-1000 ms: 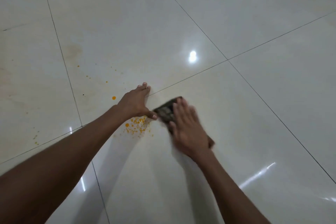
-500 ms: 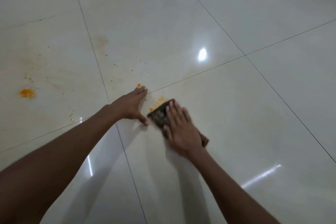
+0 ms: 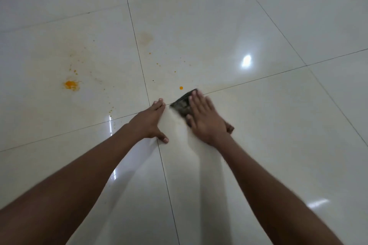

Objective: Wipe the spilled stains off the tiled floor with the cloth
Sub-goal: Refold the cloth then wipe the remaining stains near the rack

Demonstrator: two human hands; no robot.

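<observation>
Right now the right hand [image 3: 207,119] lies flat, fingers straight and together, palm pressing the dark cloth [image 3: 182,105] onto the tiled floor [image 3: 258,145]. Nothing is gripped; it's a press, not a pinch. The cloth sticks out past the fingertips on the thumb side, and a corner shows at the wrist side too. Its long axis looks to run roughly along the hand, pointing up and away from the person.

The left hand [image 3: 149,123] is flat on the floor just beside it, fingers extended, thumb splayed toward the body, holding nothing. It reads as a brace.

Key relation: the nearest leftover mark is the small orange dot [image 3: 181,87], just ahead of the cloth's leading edge and slightly toward the left hand's side. My read is a short push forward along the cloth's axis takes it. The right hand is nearer and already carries the cloth.

Beyond that:
- fine specks [image 3: 159,64] further ahead of both hands
- a faint brownish smear [image 3: 146,39] further out again
- the big orange blob [image 3: 70,85] well off to the far side of the left hand, past the grout line, with spatter around it

My guess: job partly done, and the blob needs a reach across or a shift of the brace.
</observation>
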